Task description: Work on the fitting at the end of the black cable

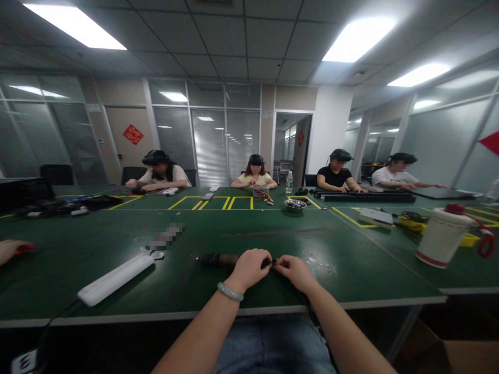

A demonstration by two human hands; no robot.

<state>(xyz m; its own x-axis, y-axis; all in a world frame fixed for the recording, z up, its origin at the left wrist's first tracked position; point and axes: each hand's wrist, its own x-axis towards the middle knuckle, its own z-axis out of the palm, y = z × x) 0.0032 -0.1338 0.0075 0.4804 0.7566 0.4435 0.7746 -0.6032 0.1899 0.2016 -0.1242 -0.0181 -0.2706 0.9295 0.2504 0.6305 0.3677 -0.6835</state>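
A dark, long tool with a thin metal tip (218, 259) lies on the green table (187, 291), its tip pointing left. Over its right end my left hand (251, 267) is closed, a pale bangle on the wrist. Just to the right, my right hand (296, 272) pinches something small and dark at that same end, with the fingertips of both hands nearly meeting. A dark cord runs down beneath my right wrist toward the table's front edge. The fingers hide the details of the joint between the hands.
A white power strip (117, 279) lies left, near another person's hand (11, 251). Farther back are a metal bowl (295, 205), a water bottle (289, 183) and a white box (375, 218). A large cup (444, 236) stands right. Several people sit across the table.
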